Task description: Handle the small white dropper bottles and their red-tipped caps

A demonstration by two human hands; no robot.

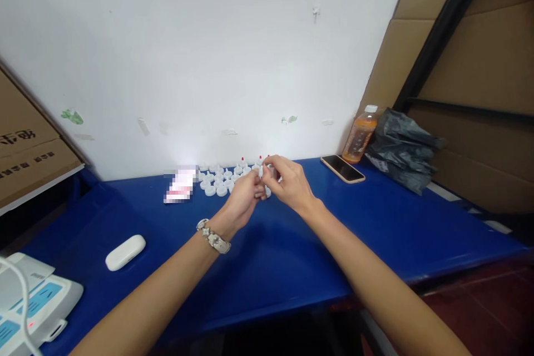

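Note:
My left hand point(244, 196) is closed, its fingers curled round what looks like a small white nozzle cap, mostly hidden by the fingers. Right beside it, my right hand point(292, 182) pinches thumb and forefinger together at the top of that piece; whatever is in the pinch is too small to make out. Behind and left of the hands stands a group of several white nozzle caps point(216, 190) with round bases and narrow spouts. A few at the back carry a red tip point(242, 159). My hands cover part of the group.
On the blue table point(287, 261) lie a pixelated card point(181, 184), a white oval case point(125, 252) and a power strip point(45, 306) with a cable. To the right are a phone point(342, 169), an orange drink bottle point(360, 136) and a dark plastic bag point(403, 147). A white wall rises behind.

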